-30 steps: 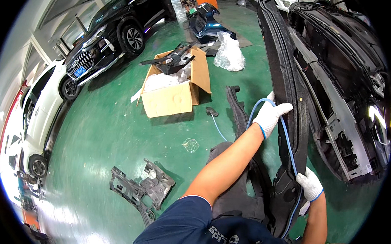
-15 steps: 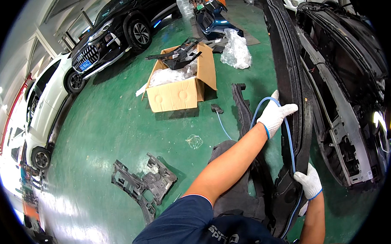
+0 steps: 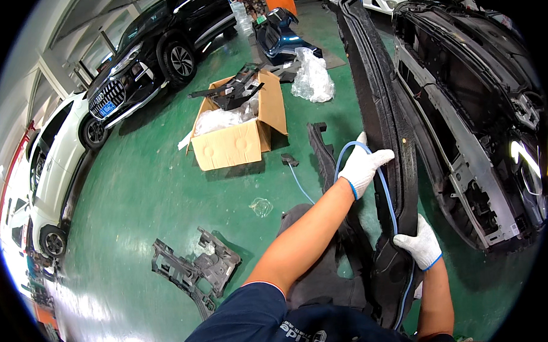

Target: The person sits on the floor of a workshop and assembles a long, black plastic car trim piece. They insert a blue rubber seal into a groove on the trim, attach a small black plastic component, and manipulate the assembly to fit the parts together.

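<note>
A long black foam bumper absorber [image 3: 385,116] stands tilted lengthwise in front of me, its far end near the top of the view. Along its face runs a thin blue hose [image 3: 388,200], which arches up over my left hand. My left hand [image 3: 363,169], in a white knit glove, grips the absorber's left edge with the thumb across its face. Lower down, my gloved right hand [image 3: 420,244] is closed round the right edge, its thumb pressing at the hose. The fingers behind the foam are partly hidden.
A black bumper bracket [image 3: 196,265] lies on the green floor at left. Beyond it stands an open cardboard box [image 3: 228,149] with black trim and plastic wrap. A stripped car front end [image 3: 466,134] is close on the right. A black car [image 3: 161,51] and a white car [image 3: 62,148] are parked left.
The view has swung slightly to the right, so the surroundings sit further left. Both hands keep their hold on the absorber, with little change in their grip.
</note>
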Available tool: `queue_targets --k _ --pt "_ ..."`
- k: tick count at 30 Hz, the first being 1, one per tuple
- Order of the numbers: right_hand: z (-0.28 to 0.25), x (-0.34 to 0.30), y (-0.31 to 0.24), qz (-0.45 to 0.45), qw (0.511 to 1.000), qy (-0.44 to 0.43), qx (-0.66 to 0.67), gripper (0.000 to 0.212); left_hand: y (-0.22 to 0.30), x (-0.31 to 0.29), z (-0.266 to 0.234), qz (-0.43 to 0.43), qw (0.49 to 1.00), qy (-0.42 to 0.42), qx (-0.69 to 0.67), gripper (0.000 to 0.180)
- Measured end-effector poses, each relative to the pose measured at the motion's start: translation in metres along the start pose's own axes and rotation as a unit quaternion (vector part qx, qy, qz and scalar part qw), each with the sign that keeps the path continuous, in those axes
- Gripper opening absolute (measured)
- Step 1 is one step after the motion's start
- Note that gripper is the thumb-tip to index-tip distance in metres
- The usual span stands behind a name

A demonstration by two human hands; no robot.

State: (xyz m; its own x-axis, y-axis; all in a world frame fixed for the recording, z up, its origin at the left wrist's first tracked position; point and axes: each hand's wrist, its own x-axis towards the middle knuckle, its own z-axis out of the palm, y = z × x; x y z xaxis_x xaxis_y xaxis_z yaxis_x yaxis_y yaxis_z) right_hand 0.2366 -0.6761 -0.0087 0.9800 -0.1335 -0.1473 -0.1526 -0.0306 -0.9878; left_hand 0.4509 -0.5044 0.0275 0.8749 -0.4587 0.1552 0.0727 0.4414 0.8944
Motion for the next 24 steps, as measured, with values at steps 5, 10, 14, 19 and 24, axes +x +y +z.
queue_targets --k 5,10,14,19,24 --pt "-0.003 0.002 0.000 0.029 0.998 -0.026 0.051 0.074 -0.002 -0.004 -0.003 0.003 1.000 -0.005 0.006 0.097" --pt "0.002 0.005 0.010 0.001 1.000 -0.009 0.023 0.073 -0.001 -0.009 -0.003 -0.004 0.998 0.031 0.047 0.110" --pt "0.008 0.005 0.020 -0.025 1.000 0.002 0.002 0.076 0.007 -0.009 -0.010 0.036 0.970 0.118 0.211 0.122" --pt "0.009 -0.001 0.031 -0.012 1.000 -0.014 -0.018 0.078 -0.006 0.010 -0.031 -0.018 0.972 0.134 0.194 0.096" --pt "0.018 -0.002 0.044 -0.017 0.995 0.014 -0.097 0.080 -0.038 0.027 -0.078 0.113 0.947 0.132 0.270 0.059"
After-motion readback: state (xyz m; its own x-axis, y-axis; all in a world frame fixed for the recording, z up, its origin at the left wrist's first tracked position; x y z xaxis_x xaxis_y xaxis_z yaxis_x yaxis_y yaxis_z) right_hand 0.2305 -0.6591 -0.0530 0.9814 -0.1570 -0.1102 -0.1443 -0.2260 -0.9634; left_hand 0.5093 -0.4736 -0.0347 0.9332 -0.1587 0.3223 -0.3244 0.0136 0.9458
